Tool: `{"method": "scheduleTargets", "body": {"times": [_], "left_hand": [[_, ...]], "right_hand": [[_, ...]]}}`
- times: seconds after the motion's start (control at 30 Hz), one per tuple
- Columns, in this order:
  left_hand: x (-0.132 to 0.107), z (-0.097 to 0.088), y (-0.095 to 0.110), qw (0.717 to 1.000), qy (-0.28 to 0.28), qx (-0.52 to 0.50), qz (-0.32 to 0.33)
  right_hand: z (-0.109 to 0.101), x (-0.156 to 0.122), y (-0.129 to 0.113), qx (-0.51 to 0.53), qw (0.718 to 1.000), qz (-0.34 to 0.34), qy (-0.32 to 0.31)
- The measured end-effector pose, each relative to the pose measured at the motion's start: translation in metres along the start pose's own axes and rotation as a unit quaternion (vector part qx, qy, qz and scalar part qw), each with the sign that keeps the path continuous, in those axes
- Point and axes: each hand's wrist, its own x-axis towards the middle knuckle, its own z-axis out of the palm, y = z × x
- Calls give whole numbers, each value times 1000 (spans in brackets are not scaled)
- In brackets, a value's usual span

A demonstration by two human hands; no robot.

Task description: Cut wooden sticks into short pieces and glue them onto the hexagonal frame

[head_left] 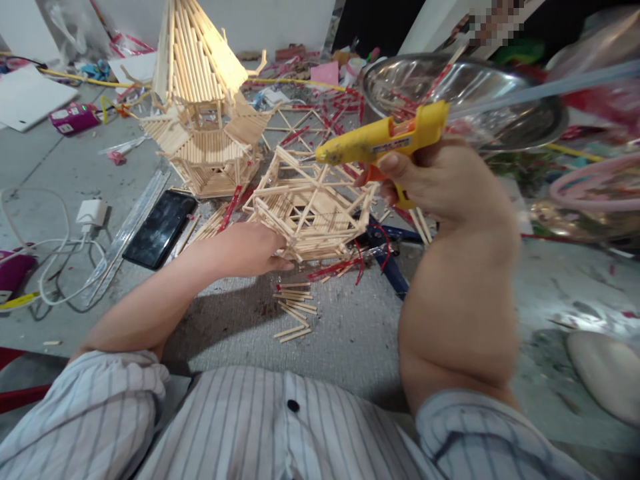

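My right hand (430, 177) grips a yellow hot glue gun (370, 140) by its handle, a finger at the orange trigger. Its nozzle points left, over the far side of an open frame of thin wooden sticks (320, 233). A long clear glue stick (540, 90) trails from the gun's back to the right. Closed on the frame's near left corner is my left hand (257, 248), with its fingertips partly hidden by the frame. Several loose wooden sticks (295, 310) lie just in front. Behind the frame stands a pagoda-like stick model (205, 133) with a pointed roof.
Left of the frame lie a black phone (160, 228), a white charger (91, 215) and looped cable. Blue-handled pliers (393, 260) rest by the frame's right side. A metal basin (555, 127) and a pink basket (565, 193) stand at right. Red plastic scraps litter the back.
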Motion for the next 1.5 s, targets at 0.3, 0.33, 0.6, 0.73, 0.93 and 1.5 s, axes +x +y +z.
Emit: {"method": "scheduleTargets", "body": {"times": [0.3, 0.33, 0.6, 0.73, 0.93, 1.5], "left_hand": [[-2, 1, -2, 1000, -1, -2, 8], [-3, 0, -3, 1000, -3, -4, 9], [-13, -11, -13, 999, 32, -2, 0], [-19, -19, -16, 998, 47, -3, -28], [-13, -11, -13, 1000, 29, 3, -2], [-3, 5, -1, 997, -36, 22, 68]], "right_hand": [[-3, 2, 6, -5, 1000, -11, -16], [-3, 2, 7, -6, 1000, -11, -16], [-5, 1, 6, 0, 1000, -9, -19], [-4, 1, 4, 2, 1000, 3, -2], [-4, 0, 3, 4, 1000, 16, 9], [-5, 0, 3, -25, 999, 24, 7]]}}
